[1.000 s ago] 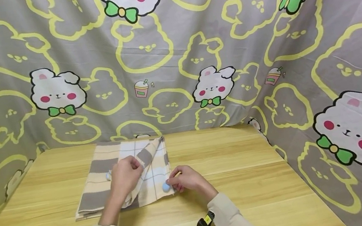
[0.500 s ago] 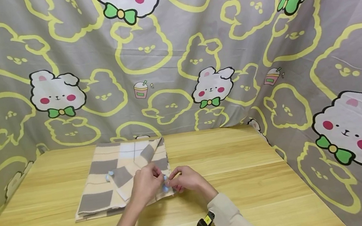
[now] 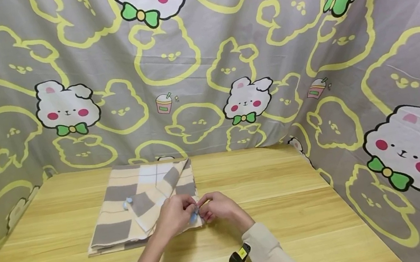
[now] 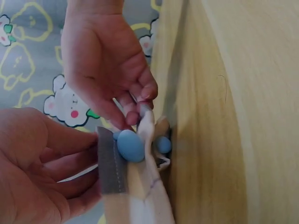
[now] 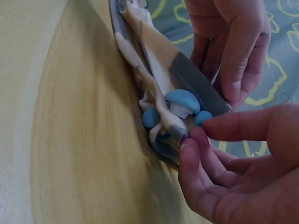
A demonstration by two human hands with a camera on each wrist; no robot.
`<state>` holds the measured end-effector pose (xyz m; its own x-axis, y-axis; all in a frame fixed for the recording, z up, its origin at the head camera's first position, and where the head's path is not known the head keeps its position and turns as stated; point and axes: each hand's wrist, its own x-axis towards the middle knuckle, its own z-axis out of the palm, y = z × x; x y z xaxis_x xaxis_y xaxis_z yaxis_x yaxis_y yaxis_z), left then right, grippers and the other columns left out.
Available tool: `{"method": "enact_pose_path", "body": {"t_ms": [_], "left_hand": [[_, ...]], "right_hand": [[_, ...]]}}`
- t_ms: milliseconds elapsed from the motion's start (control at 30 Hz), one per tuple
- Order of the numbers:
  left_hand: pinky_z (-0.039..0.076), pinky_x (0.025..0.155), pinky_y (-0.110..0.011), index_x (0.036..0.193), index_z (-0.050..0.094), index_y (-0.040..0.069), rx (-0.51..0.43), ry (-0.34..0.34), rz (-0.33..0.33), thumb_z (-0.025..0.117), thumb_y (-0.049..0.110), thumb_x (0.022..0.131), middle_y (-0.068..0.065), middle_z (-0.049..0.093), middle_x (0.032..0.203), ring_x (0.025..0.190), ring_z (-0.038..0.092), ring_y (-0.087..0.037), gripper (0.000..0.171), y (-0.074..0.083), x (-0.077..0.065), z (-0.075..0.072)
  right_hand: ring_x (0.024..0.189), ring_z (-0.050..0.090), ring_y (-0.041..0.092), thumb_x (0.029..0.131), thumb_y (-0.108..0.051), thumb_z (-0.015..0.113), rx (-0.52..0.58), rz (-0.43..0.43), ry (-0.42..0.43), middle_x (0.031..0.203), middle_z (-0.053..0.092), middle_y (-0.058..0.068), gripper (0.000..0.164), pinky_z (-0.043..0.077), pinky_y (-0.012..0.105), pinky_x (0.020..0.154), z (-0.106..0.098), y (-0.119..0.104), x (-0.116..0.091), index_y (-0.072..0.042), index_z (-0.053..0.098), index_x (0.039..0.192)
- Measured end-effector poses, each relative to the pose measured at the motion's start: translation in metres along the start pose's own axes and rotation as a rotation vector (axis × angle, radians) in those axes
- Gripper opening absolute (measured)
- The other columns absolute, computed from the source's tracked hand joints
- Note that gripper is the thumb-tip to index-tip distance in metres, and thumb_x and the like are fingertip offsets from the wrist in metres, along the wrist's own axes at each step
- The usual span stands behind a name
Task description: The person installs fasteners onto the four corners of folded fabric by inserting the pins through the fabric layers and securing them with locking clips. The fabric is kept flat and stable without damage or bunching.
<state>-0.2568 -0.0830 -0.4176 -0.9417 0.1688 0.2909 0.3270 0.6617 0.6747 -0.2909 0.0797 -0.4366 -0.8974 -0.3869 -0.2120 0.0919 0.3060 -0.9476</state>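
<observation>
A plaid cloth (image 3: 114, 226) in beige, grey and white lies folded on the table. Blue mushroom-shaped clips sit on it: one clip (image 3: 127, 203) at the middle left, another clip (image 5: 183, 101) at the near right corner between my hands. My left hand (image 3: 176, 216) pinches the grey edge of the folded-back flap (image 4: 107, 161) beside that corner clip. Gathered cloth at the corner is pinched by my right hand (image 3: 218, 206), whose index finger touches a small blue knob (image 5: 203, 117). In the head view the fingers partly hide the corner clip.
The wooden table (image 3: 280, 211) extends to both sides and in front of the cloth. A grey curtain (image 3: 186, 84) with cartoon rabbits closes off the back and sides. Each wrist carries a small black camera (image 3: 240, 257).
My left hand has moved right and nearer, bringing the flap over to the corner clip and leaving the middle-left clip uncovered. My right hand stays almost in place at the corner.
</observation>
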Motion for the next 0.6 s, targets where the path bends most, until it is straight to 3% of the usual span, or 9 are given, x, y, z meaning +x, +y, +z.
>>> {"method": "enact_pose_path", "body": {"t_ms": [167, 300, 600], "left_hand": [[0.049, 0.062, -0.032, 0.072, 0.067, 0.013, 0.004, 0.036, 0.011, 0.071, -0.004, 0.075, 0.003, 0.069, 0.067, 0.063, 0.062, -0.008, 0.017, -0.0023, -0.0007, 0.0029], [0.048, 0.061, -0.031, 0.069, 0.069, 0.013, 0.020, 0.041, 0.016, 0.072, -0.005, 0.070, 0.004, 0.067, 0.064, 0.061, 0.059, -0.007, 0.019, -0.0048, -0.0008, 0.0058], [0.049, 0.063, -0.032, 0.070, 0.074, 0.014, 0.064, -0.060, 0.010, 0.072, -0.003, 0.072, 0.003, 0.070, 0.069, 0.068, 0.061, -0.010, 0.017, -0.0058, -0.0008, 0.0014]], "right_hand": [[0.061, 0.058, 0.018, 0.090, -0.007, 0.057, 0.006, -0.002, 0.026, 0.075, 0.061, 0.013, 0.016, 0.054, 0.037, 0.061, 0.0015, -0.0007, 0.0009, 0.005, 0.062, 0.099], [0.061, 0.058, 0.018, 0.090, -0.010, 0.061, 0.003, -0.009, 0.046, 0.075, 0.062, 0.012, 0.018, 0.054, 0.037, 0.063, 0.0034, -0.0013, 0.0015, 0.005, 0.062, 0.100], [0.060, 0.058, 0.016, 0.086, -0.004, 0.063, 0.021, -0.012, 0.070, 0.071, 0.061, 0.009, 0.016, 0.054, 0.034, 0.060, 0.0044, 0.0003, 0.0019, 0.006, 0.062, 0.098]]}}
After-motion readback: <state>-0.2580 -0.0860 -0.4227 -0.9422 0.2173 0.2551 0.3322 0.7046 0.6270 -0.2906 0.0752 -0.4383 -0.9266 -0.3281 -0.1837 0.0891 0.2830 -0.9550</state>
